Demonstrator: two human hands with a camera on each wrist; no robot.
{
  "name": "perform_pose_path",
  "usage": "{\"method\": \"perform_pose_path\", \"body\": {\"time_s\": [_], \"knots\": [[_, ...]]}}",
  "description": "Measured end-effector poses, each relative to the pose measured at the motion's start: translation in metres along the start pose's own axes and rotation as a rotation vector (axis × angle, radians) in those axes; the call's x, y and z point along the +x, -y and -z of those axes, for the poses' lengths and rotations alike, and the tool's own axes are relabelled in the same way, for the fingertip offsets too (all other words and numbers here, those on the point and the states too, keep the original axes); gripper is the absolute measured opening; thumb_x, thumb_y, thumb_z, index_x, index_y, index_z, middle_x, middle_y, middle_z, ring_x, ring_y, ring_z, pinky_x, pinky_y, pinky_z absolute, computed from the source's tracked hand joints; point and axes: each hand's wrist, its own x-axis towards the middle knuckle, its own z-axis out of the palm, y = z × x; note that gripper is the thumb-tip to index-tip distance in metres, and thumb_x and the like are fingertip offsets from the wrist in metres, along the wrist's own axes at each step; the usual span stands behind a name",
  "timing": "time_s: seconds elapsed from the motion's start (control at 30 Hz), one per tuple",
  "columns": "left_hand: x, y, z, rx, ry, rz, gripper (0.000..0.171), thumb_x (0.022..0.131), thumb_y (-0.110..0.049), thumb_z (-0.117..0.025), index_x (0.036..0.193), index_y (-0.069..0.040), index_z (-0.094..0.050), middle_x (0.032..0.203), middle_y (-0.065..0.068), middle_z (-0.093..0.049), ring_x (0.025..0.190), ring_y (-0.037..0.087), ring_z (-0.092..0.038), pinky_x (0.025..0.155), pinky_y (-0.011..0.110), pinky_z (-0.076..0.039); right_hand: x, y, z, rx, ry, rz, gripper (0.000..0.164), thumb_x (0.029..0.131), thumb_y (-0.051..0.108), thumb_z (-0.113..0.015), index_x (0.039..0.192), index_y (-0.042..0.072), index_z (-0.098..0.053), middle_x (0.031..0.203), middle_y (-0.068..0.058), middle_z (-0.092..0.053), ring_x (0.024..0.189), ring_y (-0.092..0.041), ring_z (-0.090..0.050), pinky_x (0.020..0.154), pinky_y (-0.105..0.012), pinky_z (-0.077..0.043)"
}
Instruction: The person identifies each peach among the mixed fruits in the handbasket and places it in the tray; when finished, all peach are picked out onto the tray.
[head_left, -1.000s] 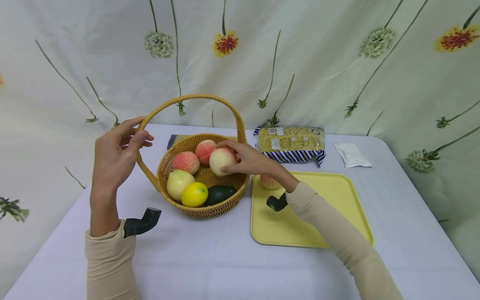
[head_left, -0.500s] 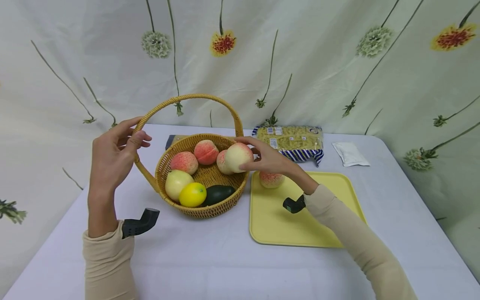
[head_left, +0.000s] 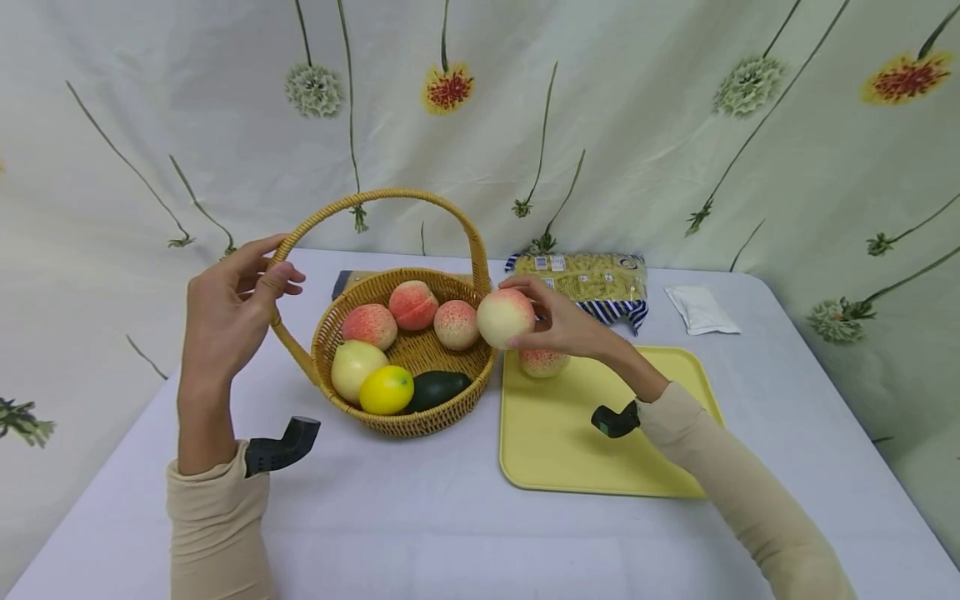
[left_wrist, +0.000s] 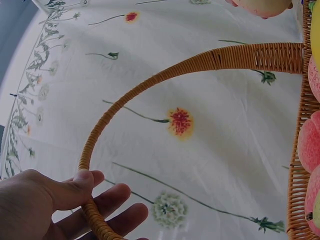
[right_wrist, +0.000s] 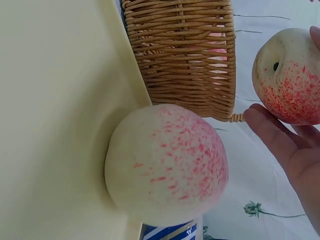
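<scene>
The person's left hand (head_left: 228, 325) holds the arched handle (head_left: 382, 193) between thumb and fingers, and the right hand (head_left: 573, 323) grips a red-tinged peach (head_left: 502, 320) near the right side of the wicker basket (head_left: 412, 425), where three peaches (head_left: 414, 306) lie, with another peach (head_left: 544, 363) on the yellow tray (head_left: 585, 450).

A blue-and-white striped pasta bag (head_left: 603, 283) lies near a small white packet (head_left: 702, 310) on the white surface (head_left: 420, 517), before a flower-printed cloth (head_left: 622, 125)
</scene>
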Motion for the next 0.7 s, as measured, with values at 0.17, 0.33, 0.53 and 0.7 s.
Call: {"method": "perform_pose_path", "body": {"time_s": [0.17, 0.33, 0.53, 0.7], "knots": [[0.0, 0.001, 0.0, -0.001, 0.003, 0.0, 0.038, 0.096, -0.025, -0.058, 0.133, -0.021, -0.058, 0.086, -0.015, -0.065, 0.078, -0.008, -0.06, 0.068, 0.011, -0.045, -0.011, -0.001, 0.006, -0.007, -0.033, -0.011, 0.068, 0.084, 0.003, -0.072, 0.14, 0.012, -0.035, 0.139, -0.01, -0.041, 0.124, -0.028, -0.048, 0.093, -0.044, -0.049], [0.0, 0.001, 0.0, 0.004, 0.001, 0.003, 0.037, 0.096, -0.025, -0.057, 0.133, -0.021, -0.058, 0.085, -0.018, -0.064, 0.077, -0.008, -0.06, 0.067, 0.012, -0.045, -0.02, -0.003, 0.008, 0.023, -0.054, -0.008, 0.066, 0.086, 0.009, -0.071, 0.142, 0.01, -0.035, 0.14, -0.009, -0.04, 0.123, -0.029, -0.049, 0.093, -0.044, -0.049], [-0.001, 0.001, 0.001, 0.004, 0.006, 0.011, 0.038, 0.096, -0.024, -0.057, 0.134, -0.021, -0.058, 0.084, -0.02, -0.062, 0.078, -0.007, -0.06, 0.067, 0.011, -0.045, -0.031, -0.006, 0.011, 0.03, -0.091, 0.0, 0.068, 0.084, 0.016, -0.074, 0.141, 0.007, -0.037, 0.139, -0.01, -0.042, 0.117, -0.031, -0.054, 0.089, -0.043, -0.051], [0.0, 0.001, 0.0, -0.002, 0.003, -0.002, 0.038, 0.096, -0.023, -0.058, 0.133, -0.02, -0.058, 0.084, -0.018, -0.063, 0.077, -0.008, -0.06, 0.067, 0.011, -0.045, -0.038, -0.009, 0.012, 0.023, -0.104, -0.005, 0.071, 0.084, 0.009, -0.071, 0.144, 0.007, -0.034, 0.139, -0.012, -0.041, 0.117, -0.032, -0.053, 0.088, -0.04, -0.052]]}}
